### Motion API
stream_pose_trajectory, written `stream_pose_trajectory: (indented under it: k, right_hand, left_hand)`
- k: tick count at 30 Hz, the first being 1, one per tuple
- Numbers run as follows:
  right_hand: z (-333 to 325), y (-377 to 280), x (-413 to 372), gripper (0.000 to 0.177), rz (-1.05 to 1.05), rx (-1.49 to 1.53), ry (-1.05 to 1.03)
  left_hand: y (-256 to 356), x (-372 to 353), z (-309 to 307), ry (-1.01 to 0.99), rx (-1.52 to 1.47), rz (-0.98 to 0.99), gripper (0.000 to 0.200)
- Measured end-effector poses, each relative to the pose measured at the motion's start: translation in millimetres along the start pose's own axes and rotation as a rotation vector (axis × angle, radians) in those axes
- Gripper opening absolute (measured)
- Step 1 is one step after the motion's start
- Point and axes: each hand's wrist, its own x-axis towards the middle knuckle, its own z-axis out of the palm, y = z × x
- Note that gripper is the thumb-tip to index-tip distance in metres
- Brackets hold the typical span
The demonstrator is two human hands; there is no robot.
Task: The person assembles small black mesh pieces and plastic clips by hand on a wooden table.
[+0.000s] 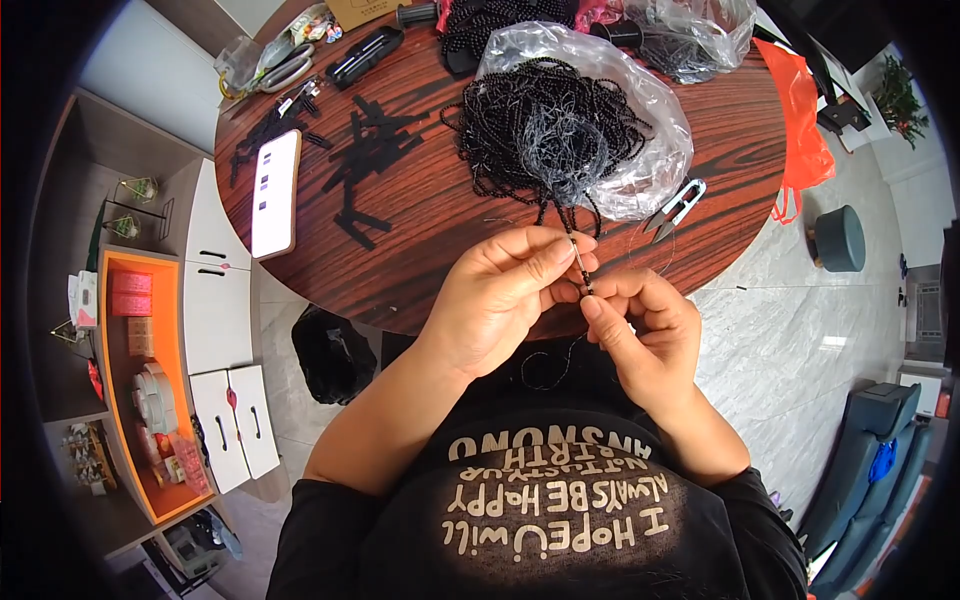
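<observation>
At the table's near edge, my left hand [500, 290] pinches a short length of black bead strand [586, 277] between thumb and fingers. A thin silvery sliver, perhaps a needle, shows by that thumb. Close beside it, my right hand [650, 335] is closed on the lower end of the same strand, thumb against forefinger. Strands run up from my fingers to a heap of black bead strands [500, 120] with a tangle of loose thread [565, 150] on top. The heap lies partly on a clear plastic bag [665, 150]. A fine thread [545, 385] hangs below my hands.
Thread snips [680, 210] lie right of the heap on the round wooden table [420, 270]. To the left are a phone [275, 195], several black strips [375, 145], a black case [365, 57] and scissors [287, 70]. An orange bag [800, 120] hangs at the right edge.
</observation>
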Motion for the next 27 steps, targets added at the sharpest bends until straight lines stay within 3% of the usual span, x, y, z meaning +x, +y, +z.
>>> stream_pose_trajectory:
  k: [9,13,18,23,27]
  right_hand:
    - [0.1,2.7,1.4,0.013,0.009,-0.005,-0.028]
    - [10.1,-0.4,2.7,0.021,0.021,0.150,0.087]
    - [9.9,-0.3,3.2,0.022,0.005,0.225,0.071]
    - [11.2,-10.7,4.6,0.015,0.141,0.389,0.027]
    - [3.9,-8.6,7.4,0.011,0.212,0.479,-0.028]
  left_hand:
    - [0.4,-1.8,3.0,0.070,0.212,0.049,0.016]
    - [6.2,-0.9,0.0,0.016,0.364,0.069,0.014]
    - [-0.7,3.8,-1.0,0.036,0.453,0.140,0.011]
    - [-0.2,0.2,4.5,0.116,0.167,0.028,0.009]
    - [1.3,-0.9,3.3,0.076,0.201,-0.017,0.009]
